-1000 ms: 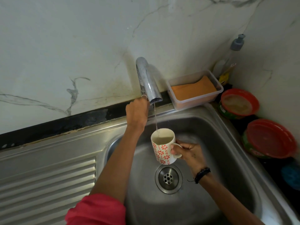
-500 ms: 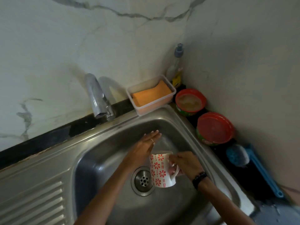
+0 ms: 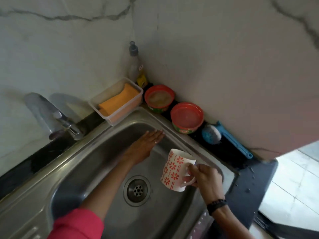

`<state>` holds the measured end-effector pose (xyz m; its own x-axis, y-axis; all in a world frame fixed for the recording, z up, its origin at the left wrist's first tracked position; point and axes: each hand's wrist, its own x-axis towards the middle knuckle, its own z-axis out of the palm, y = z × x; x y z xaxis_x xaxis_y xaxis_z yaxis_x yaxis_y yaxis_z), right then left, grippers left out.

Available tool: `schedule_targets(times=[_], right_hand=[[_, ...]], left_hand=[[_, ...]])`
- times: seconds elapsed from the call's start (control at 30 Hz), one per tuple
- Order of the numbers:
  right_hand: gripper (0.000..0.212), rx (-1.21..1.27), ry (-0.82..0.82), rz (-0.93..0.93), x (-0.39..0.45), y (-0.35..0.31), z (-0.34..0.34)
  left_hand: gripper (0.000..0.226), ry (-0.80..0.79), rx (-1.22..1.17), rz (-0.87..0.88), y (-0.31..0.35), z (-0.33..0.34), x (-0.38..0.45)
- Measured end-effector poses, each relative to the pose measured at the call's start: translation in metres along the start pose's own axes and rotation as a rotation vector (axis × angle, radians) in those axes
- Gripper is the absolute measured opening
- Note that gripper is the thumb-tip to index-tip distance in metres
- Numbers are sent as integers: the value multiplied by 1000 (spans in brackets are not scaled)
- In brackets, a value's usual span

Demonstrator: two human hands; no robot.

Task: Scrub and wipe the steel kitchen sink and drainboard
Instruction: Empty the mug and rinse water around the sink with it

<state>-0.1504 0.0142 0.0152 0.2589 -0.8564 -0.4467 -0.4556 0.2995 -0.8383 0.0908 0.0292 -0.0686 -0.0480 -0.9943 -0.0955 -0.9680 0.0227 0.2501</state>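
Head view shows the right hand (image 3: 203, 178) gripping the mug (image 3: 176, 169) by its handle over the sink (image 3: 96, 169), the left hand (image 3: 146, 144) flat, fingers straight, on the far wall: rigid steel, likely wet and slick, so press with the palm.

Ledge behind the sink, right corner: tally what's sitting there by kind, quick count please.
Clear plastic tray holding an orange sponge: 1
Grey-capped squeeze bottle: 1
Round red-rimmed tubs: 2
Blue-handled scrub brush: 1
Round blue-and-grey scouring pad: 1
Total: 6
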Motion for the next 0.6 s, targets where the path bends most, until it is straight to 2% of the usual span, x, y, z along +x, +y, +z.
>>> schedule_targets(times=[0.1, 0.23, 0.4, 0.6], right_hand=[[30, -71, -47, -88, -28, 6, -4], [26, -232, -181, -238, -44, 3, -13], [23, -405, -280, -445, -46, -14, -46], [28, -648, -324, -597, -25, -52, -100]], left_hand=[[85, 49, -31, -13, 35, 6, -15], [60, 65, -326, -47, 70, 11, -43], [50, 173, -654, -352, 105, 12, -75], [53, 103, -582, -397, 143, 13, -98]])
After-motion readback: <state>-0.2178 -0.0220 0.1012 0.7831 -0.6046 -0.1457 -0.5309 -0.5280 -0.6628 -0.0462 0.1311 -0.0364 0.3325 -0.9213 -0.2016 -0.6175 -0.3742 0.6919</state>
